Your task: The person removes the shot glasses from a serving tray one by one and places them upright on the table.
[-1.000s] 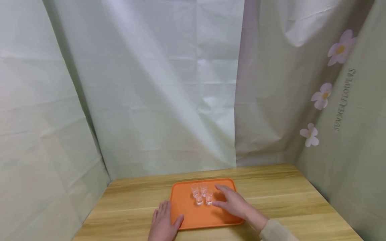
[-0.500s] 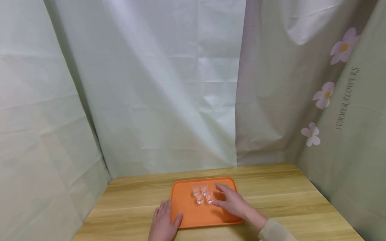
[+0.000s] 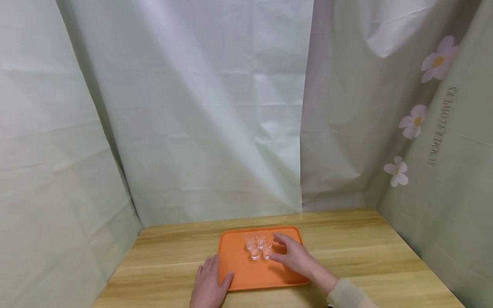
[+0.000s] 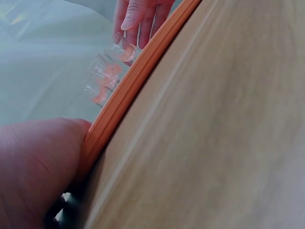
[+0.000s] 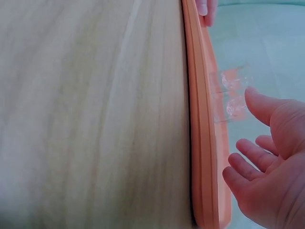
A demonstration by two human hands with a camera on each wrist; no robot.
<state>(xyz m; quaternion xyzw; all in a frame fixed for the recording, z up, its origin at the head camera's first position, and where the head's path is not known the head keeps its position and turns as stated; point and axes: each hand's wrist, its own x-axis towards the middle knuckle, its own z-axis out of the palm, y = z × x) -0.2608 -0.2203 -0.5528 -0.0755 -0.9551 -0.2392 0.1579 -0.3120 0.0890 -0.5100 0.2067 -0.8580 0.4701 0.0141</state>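
Observation:
Several small clear shot glasses [image 3: 255, 253] stand upright in a close group on an orange tray [image 3: 246, 278]. My left hand [image 3: 209, 283] rests at the tray's left edge, its thumb on the near left corner and the other fingers stretched along the side. At the right of the group is my right hand [image 3: 295, 256], fingers loosely bent and thumb apart from them. Its thumb tip lies close beside the front right glass [image 3: 267, 252]; whether they touch I cannot tell. In the right wrist view, nothing is between the fingers of the right hand [image 5: 271, 157].
The tray lies on a wood-grain table [image 3: 169, 256]. Pale curtains [image 3: 215, 128] hang behind the table and along both sides, the right one [image 3: 443, 192] printed with flowers and lettering.
My right hand has shifted slightly left, bringing its thumb closer to the front right glass. The left hand, tray and glasses keep their places.

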